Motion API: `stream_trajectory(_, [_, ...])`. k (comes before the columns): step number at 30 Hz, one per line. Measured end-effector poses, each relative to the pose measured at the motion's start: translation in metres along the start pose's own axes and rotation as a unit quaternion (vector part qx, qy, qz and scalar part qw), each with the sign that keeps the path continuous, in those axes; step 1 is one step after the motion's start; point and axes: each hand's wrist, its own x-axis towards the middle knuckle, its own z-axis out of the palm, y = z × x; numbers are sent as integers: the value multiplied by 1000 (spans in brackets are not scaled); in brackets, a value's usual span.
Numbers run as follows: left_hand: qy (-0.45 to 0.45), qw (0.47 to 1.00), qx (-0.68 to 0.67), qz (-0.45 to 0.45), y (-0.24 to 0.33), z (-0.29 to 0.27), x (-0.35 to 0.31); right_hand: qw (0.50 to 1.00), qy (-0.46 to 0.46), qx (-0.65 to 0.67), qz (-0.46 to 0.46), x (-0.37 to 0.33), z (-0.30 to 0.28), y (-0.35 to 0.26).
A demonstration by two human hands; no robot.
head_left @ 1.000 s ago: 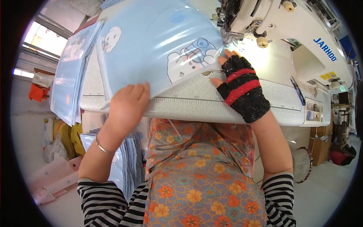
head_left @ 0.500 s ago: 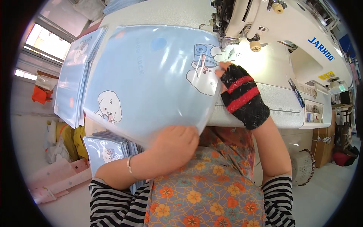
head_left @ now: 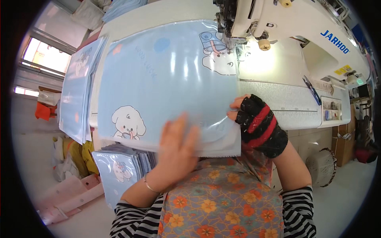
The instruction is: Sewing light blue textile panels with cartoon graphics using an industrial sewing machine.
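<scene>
Light-blue plastic sheet (head_left: 166, 79) with the puppy print lying flat on the white sewing table (head_left: 278, 103), far right corner tucked under the needle of the sewing machine (head_left: 285, 23). Left hand (head_left: 176, 146) spread flat on the near edge, right hand (head_left: 258, 125) in its black-and-red fingerless glove pinching the right edge. Looks lined up but no seam visible yet, so probably barely started, with more sheets stacked at left (head_left: 77, 91) and down by the knee (head_left: 119, 170).

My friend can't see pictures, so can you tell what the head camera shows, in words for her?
A person's two hands press a shiny light-blue sheet with cartoon puppies flat on a sewing table, its far corner under the needle of a white sewing machine. The bare left hand lies on its near edge; the right hand wears a black-and-red fingerless glove.
</scene>
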Motion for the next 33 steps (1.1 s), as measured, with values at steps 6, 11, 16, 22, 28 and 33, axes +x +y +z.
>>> stream_trajectory(6, [40,983,153,-95,-97,-40,-15,1000,2,-24,11,4,-3,-1])
stream_trajectory(11, [49,985,161,-49,-133,-52,7,997,-6,-75,13,14,-1,0])
stream_trajectory(16, [29,985,169,-20,-152,-56,39,992,-6,-125,20,26,2,9])
stream_trajectory(22, [10,982,189,14,-158,-55,59,988,13,-143,53,42,2,21])
stream_trajectory(28, [-17,968,248,39,-150,-55,55,982,8,-176,72,50,10,39])
stream_trajectory(33, [-69,963,257,46,-114,-61,37,975,11,-201,95,48,11,44])
